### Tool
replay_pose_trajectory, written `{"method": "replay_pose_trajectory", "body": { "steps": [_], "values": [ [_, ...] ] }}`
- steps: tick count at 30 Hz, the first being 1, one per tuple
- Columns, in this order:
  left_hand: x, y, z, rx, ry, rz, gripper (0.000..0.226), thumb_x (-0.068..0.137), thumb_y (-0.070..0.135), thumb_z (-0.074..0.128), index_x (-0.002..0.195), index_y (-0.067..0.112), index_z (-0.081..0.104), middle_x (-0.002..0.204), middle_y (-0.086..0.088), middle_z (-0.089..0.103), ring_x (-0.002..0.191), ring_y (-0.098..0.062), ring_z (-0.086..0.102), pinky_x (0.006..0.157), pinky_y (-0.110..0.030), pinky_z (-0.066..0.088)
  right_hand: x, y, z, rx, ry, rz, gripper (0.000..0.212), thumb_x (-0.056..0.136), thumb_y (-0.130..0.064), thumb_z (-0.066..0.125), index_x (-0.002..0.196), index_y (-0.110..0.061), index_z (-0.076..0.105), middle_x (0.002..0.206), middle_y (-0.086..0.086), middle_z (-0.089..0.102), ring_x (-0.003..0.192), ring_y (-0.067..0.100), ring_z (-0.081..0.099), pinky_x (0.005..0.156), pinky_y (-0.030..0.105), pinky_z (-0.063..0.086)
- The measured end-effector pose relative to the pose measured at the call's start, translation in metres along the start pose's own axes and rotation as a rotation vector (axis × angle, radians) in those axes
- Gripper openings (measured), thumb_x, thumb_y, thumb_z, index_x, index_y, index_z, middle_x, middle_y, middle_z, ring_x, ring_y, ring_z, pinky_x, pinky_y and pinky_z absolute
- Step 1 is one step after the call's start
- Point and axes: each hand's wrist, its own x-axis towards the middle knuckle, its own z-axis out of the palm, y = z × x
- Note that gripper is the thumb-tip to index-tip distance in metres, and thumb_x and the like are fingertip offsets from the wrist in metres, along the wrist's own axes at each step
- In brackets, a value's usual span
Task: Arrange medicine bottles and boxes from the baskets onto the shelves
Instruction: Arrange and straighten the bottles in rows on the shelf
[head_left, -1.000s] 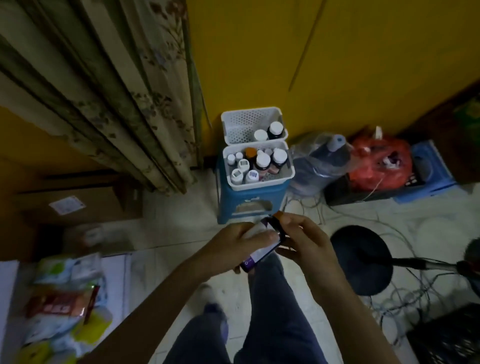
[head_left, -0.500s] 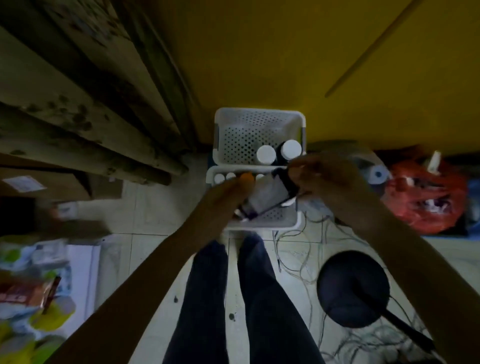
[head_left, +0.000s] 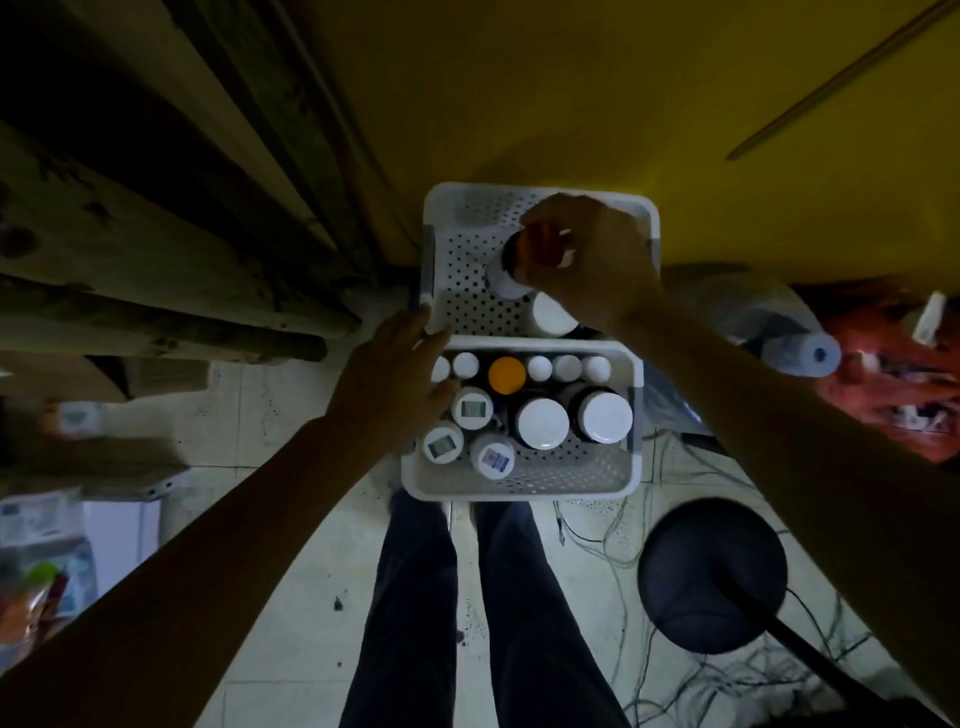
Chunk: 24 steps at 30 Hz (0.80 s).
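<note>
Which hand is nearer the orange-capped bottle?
Left. The left hand is just left of the orange-capped bottle; the right hand, beyond it, grips a dark bottle in the far basket.

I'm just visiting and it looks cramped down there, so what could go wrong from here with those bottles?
1. The right hand grips a dark bottle tilted over the far basket, close to a white-capped bottle; it might knock that one over.
2. The left hand rests at the edge of the crowded near basket; a nudge could topple the small bottles.
3. Loose cables lie on the floor beside the legs, a possible trip hazard.
</note>
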Motion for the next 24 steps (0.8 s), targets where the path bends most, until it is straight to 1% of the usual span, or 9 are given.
{"method": "replay_pose_trajectory", "body": {
  "steps": [4,6,8,10,13,15,17,20,24],
  "values": [
    [0.002,-0.004,0.002,-0.001,-0.009,0.034,0.059,0.093,0.035,0.056,0.144,0.012,0.037,0.157,-0.012,0.017,0.144,-0.03,0.015,0.111,-0.044,0.025,0.008,0.004,0.023,-0.306,-0.235,-0.043,0.025,0.092,-0.021,0.054,0.112,-0.012,0.066,0.107,0.015,0.064,0.097,0.032,0.061,0.08,0.039,0.051],
    [0.002,-0.005,0.001,0.014,-0.024,0.036,0.06,0.094,0.036,0.053,0.146,0.013,0.034,0.158,-0.01,0.015,0.145,-0.029,0.013,0.112,-0.042,0.022,0.006,0.01,0.029,-0.38,-0.397,-0.024,0.025,0.092,-0.023,0.055,0.113,-0.015,0.066,0.108,0.011,0.062,0.1,0.03,0.059,0.08,0.034,0.048],
    [0.003,-0.006,0.001,0.034,-0.037,0.038,0.06,0.095,0.038,0.05,0.147,0.015,0.031,0.159,-0.008,0.012,0.146,-0.027,0.009,0.113,-0.04,0.019,0.005,0.012,0.032,-0.408,-0.473,-0.017,0.027,0.091,-0.026,0.058,0.116,-0.016,0.065,0.111,0.01,0.06,0.103,0.029,0.057,0.082,0.034,0.045],
    [0.004,-0.008,0.0,0.029,-0.041,0.038,0.06,0.095,0.039,0.049,0.147,0.016,0.029,0.159,-0.007,0.011,0.146,-0.026,0.008,0.114,-0.039,0.017,0.007,0.008,0.032,-0.492,-0.481,-0.046,0.029,0.094,-0.028,0.053,0.117,-0.015,0.064,0.111,0.011,0.06,0.103,0.03,0.057,0.085,0.035,0.043],
    [0.004,-0.009,0.001,0.03,-0.037,0.05,0.06,0.095,0.039,0.049,0.147,0.017,0.03,0.159,-0.007,0.01,0.146,-0.026,0.009,0.114,-0.039,0.019,0.015,0.003,0.035,-0.608,-0.493,-0.08,0.024,0.091,-0.03,0.053,0.103,-0.013,0.065,0.1,0.009,0.064,0.095,0.029,0.06,0.084,0.033,0.041],
    [0.004,-0.01,0.002,0.036,-0.034,0.052,0.06,0.095,0.04,0.049,0.147,0.017,0.03,0.159,-0.007,0.011,0.146,-0.026,0.009,0.114,-0.039,0.02,0.021,0.0,0.037,-0.643,-0.515,-0.059,0.023,0.09,-0.032,0.054,0.1,-0.015,0.064,0.101,0.008,0.061,0.096,0.028,0.059,0.085,0.033,0.039],
    [0.005,-0.01,0.001,0.038,-0.033,0.061,0.06,0.095,0.04,0.049,0.147,0.016,0.03,0.159,-0.008,0.013,0.146,-0.027,0.011,0.114,-0.04,0.02,0.025,-0.003,0.039,-0.668,-0.545,-0.029,0.029,0.091,-0.036,0.053,0.113,-0.019,0.062,0.113,0.009,0.055,0.105,0.029,0.054,0.091,0.037,0.037],
    [0.006,-0.008,-0.001,0.047,-0.027,0.064,0.062,0.095,0.039,0.049,0.147,0.014,0.028,0.159,-0.008,0.014,0.145,-0.026,0.012,0.114,-0.039,0.019,0.024,0.002,0.037,-0.654,-0.582,0.014,0.041,0.092,-0.04,0.05,0.131,-0.026,0.051,0.127,0.01,0.049,0.12,0.031,0.046,0.098,0.042,0.035],
    [0.007,-0.004,-0.01,0.091,-0.003,0.065,0.07,0.095,0.041,0.047,0.15,0.012,0.014,0.159,-0.008,0.011,0.146,-0.025,0.011,0.114,-0.037,0.019,0.005,0.016,0.024,-0.525,-0.521,0.057,0.071,0.085,-0.044,0.065,0.146,-0.024,0.033,0.14,0.011,0.044,0.129,0.032,0.04,0.105,0.043,0.033]
  ]
}}
